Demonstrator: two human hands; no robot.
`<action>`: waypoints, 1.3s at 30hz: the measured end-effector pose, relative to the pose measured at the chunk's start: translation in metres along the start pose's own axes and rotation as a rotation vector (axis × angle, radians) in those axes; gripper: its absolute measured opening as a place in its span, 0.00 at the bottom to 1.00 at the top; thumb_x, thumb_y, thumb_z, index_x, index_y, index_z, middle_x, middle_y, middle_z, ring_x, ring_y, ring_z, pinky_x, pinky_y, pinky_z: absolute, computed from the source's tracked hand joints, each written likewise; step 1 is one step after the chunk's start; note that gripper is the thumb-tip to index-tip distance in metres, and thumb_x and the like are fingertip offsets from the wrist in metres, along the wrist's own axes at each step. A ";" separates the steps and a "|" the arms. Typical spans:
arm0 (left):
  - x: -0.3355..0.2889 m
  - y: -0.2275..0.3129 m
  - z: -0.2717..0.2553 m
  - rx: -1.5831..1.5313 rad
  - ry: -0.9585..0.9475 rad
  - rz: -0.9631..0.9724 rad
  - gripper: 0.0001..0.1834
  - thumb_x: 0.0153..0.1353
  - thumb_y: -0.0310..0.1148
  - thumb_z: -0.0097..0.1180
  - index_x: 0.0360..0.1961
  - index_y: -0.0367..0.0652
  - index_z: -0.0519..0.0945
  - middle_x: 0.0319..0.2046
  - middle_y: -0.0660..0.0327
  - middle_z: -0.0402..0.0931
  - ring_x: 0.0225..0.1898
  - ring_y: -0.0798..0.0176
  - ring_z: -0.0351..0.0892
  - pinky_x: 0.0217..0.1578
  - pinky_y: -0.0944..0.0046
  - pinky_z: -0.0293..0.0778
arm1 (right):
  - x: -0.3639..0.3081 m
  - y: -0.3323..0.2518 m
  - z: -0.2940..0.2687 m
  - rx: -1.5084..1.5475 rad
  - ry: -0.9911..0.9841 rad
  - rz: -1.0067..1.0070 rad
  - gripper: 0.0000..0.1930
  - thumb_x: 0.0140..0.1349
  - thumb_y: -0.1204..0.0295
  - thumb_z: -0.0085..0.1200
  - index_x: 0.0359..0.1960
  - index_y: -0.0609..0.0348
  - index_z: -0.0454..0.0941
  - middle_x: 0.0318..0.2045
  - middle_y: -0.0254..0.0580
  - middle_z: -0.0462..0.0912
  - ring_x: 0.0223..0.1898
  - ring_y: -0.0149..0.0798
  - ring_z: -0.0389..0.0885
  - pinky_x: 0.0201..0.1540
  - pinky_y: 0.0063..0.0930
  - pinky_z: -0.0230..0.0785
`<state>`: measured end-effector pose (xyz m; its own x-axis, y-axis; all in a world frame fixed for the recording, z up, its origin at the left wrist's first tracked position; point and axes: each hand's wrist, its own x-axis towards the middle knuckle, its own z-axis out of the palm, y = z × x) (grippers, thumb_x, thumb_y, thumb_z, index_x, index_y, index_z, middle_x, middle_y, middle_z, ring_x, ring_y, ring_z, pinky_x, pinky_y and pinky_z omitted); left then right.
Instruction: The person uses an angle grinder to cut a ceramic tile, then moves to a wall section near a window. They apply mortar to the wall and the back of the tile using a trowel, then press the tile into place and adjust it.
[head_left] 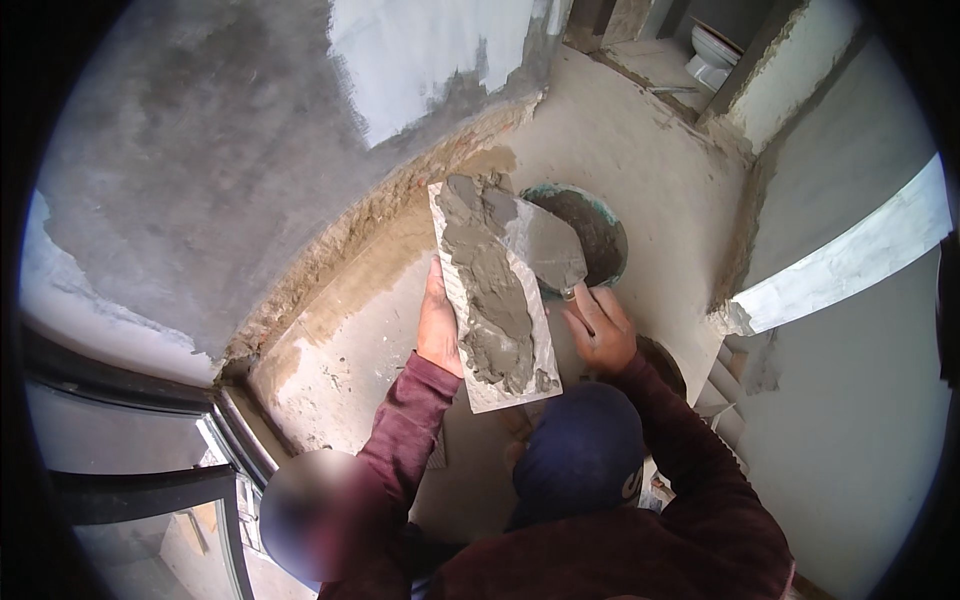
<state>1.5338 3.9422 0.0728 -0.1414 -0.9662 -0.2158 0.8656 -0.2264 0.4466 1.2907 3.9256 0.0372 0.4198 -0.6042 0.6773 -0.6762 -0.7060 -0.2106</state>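
Observation:
My left hand (pixel 438 325) grips the left edge of a long pale tile (pixel 545 365), which is tilted in front of me. Thick wet grey mortar (pixel 490 285) lies along most of the tile's upper face, lumpy and uneven. My right hand (pixel 603 330) is closed around the handle of a trowel (pixel 552 245). The trowel's mortar-smeared blade reaches over the tile's far right edge, touching or just above the mortar. Most of the trowel handle is hidden by the fingers. Just beyond the blade stands a round teal-rimmed bucket (pixel 603 225) containing mortar, partly covered by the blade.
A grey plastered wall (pixel 220 140) with a rough, chipped base runs along the left. Ahead stretches a dusty floor (pixel 650 130). A white toilet (pixel 712 55) stands beyond a doorway. A dark blue cap (pixel 585 445) is close below the tile; a window frame (pixel 130 490) is lower left.

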 end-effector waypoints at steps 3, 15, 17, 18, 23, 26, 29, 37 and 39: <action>0.007 0.005 -0.003 -0.013 0.032 0.052 0.32 0.73 0.58 0.35 0.66 0.47 0.68 0.57 0.60 0.75 0.55 0.58 0.77 0.55 0.53 0.75 | 0.001 -0.003 -0.005 -0.006 0.024 -0.076 0.21 0.53 0.77 0.66 0.50 0.60 0.78 0.36 0.42 0.77 0.33 0.44 0.81 0.33 0.35 0.75; 0.006 0.014 0.006 -0.086 -0.019 0.010 0.27 0.74 0.53 0.37 0.62 0.48 0.73 0.53 0.64 0.79 0.49 0.61 0.80 0.50 0.57 0.78 | 0.026 0.004 -0.039 -0.059 -0.012 -0.125 0.19 0.53 0.80 0.64 0.48 0.62 0.78 0.36 0.46 0.76 0.36 0.48 0.79 0.36 0.36 0.74; -0.003 0.015 0.018 -0.089 -0.027 -0.015 0.25 0.75 0.51 0.36 0.61 0.46 0.74 0.50 0.63 0.80 0.46 0.61 0.82 0.48 0.56 0.80 | 0.030 0.016 -0.046 -0.076 -0.022 -0.143 0.19 0.53 0.80 0.65 0.49 0.62 0.78 0.36 0.46 0.76 0.36 0.48 0.78 0.36 0.37 0.73; -0.002 0.015 0.014 -0.126 -0.048 -0.050 0.27 0.75 0.52 0.36 0.61 0.45 0.74 0.50 0.61 0.80 0.46 0.58 0.82 0.48 0.54 0.79 | 0.032 0.019 -0.046 -0.075 -0.026 -0.153 0.19 0.53 0.80 0.65 0.49 0.62 0.77 0.36 0.46 0.76 0.35 0.48 0.78 0.35 0.37 0.73; 0.014 0.003 -0.007 -0.204 -0.161 -0.136 0.35 0.71 0.60 0.35 0.62 0.41 0.71 0.52 0.49 0.79 0.47 0.46 0.81 0.50 0.46 0.78 | 0.040 0.035 -0.043 -0.068 0.004 -0.159 0.18 0.53 0.80 0.64 0.47 0.63 0.78 0.35 0.47 0.76 0.35 0.49 0.78 0.35 0.38 0.73; 0.000 0.006 0.010 -0.246 -0.383 -0.160 0.38 0.71 0.62 0.34 0.64 0.39 0.69 0.53 0.42 0.77 0.48 0.39 0.80 0.51 0.42 0.77 | 0.036 0.047 -0.047 -0.112 0.020 -0.150 0.17 0.53 0.80 0.64 0.46 0.64 0.79 0.34 0.48 0.77 0.35 0.50 0.78 0.35 0.39 0.73; -0.003 0.011 0.014 -0.352 -0.429 -0.162 0.35 0.72 0.59 0.33 0.65 0.41 0.68 0.53 0.39 0.76 0.48 0.40 0.80 0.51 0.41 0.77 | 0.031 0.068 -0.062 -0.151 0.035 -0.124 0.17 0.53 0.80 0.64 0.47 0.65 0.79 0.35 0.49 0.77 0.35 0.51 0.78 0.35 0.39 0.73; 0.008 0.015 -0.008 -0.440 -0.459 -0.189 0.32 0.74 0.57 0.31 0.64 0.45 0.70 0.55 0.48 0.76 0.51 0.47 0.80 0.53 0.47 0.76 | 0.062 0.038 -0.089 -0.121 -0.085 -0.211 0.19 0.52 0.80 0.64 0.48 0.64 0.79 0.36 0.50 0.76 0.34 0.50 0.78 0.35 0.38 0.72; 0.013 0.011 -0.014 -0.422 -0.336 -0.151 0.34 0.73 0.60 0.31 0.63 0.44 0.70 0.56 0.48 0.76 0.51 0.48 0.80 0.53 0.49 0.76 | 0.067 0.039 -0.086 -0.120 -0.116 -0.254 0.21 0.52 0.79 0.64 0.50 0.61 0.80 0.36 0.48 0.76 0.33 0.49 0.77 0.34 0.38 0.72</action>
<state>1.5478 3.9287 0.0625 -0.3645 -0.9287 0.0686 0.9312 -0.3632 0.0310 1.2404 3.8891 0.1351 0.6466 -0.4571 0.6108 -0.6044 -0.7954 0.0445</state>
